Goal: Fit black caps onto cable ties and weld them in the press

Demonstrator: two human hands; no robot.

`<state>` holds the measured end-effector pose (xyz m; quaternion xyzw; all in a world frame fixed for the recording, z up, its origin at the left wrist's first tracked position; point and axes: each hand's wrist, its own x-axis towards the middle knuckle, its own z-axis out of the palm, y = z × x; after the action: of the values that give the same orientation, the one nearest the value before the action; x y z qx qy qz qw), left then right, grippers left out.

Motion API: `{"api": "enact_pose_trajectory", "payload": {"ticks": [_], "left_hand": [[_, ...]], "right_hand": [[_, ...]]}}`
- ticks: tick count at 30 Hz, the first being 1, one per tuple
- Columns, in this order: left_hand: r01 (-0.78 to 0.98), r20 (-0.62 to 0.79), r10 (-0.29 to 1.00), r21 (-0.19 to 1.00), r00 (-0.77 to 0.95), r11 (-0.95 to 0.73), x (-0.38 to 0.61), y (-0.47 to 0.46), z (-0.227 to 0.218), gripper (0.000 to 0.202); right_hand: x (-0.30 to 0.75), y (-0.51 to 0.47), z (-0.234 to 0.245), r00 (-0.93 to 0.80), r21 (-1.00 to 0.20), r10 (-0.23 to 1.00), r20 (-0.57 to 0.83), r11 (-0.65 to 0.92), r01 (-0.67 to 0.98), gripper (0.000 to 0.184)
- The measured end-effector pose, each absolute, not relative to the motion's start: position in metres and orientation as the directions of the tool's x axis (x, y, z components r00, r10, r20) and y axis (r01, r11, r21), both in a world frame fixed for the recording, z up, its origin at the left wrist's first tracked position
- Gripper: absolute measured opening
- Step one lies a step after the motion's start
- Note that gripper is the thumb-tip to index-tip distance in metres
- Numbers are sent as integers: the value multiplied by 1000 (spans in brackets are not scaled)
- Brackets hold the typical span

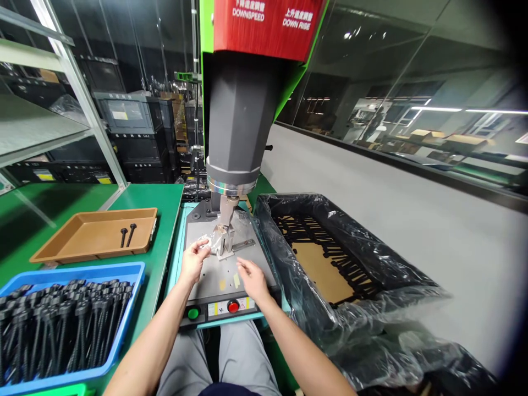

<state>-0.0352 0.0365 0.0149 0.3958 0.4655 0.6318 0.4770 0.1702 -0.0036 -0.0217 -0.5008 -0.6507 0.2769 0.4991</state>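
My left hand is at the left of a small metal fixture on the press's grey base plate. Its thumb and fingers close towards each other by clear plastic around the fixture; what they hold is too small to make out. Over the front right of the plate, my right hand has its fingers loosely bent, and nothing shows in them. Directly above the fixture hangs the metal tool head of the press.
Left are a brown tray with two black cable ties and a blue tray full of black ones. A plastic-lined bin holding black parts stands right. Green and red buttons sit at the base's front.
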Motion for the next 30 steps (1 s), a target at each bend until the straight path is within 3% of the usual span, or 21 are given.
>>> {"api": "enact_pose_trajectory", "payload": {"ticks": [7,13,19,24,30], "left_hand": [[-165,130,974,973,-186,-162,-34,31,32,53],[-135,129,975,979,-183,-155,-32,33,42,55],[-141,127,976,978,-175,-153,-30,37,42,55],[-152,127,972,976,-199,-158,-30,41,39,56],[-165,112,974,975,-198,-146,-31,39,43,59]], "right_hand": [[124,57,12,47,-760,872,487,397,515,39],[117,81,31,186,-716,847,498,280,640,44],[126,98,46,114,-698,906,408,229,679,28],[125,100,50,68,-670,891,449,286,685,21],[119,92,54,128,-666,828,546,336,665,16]]}}
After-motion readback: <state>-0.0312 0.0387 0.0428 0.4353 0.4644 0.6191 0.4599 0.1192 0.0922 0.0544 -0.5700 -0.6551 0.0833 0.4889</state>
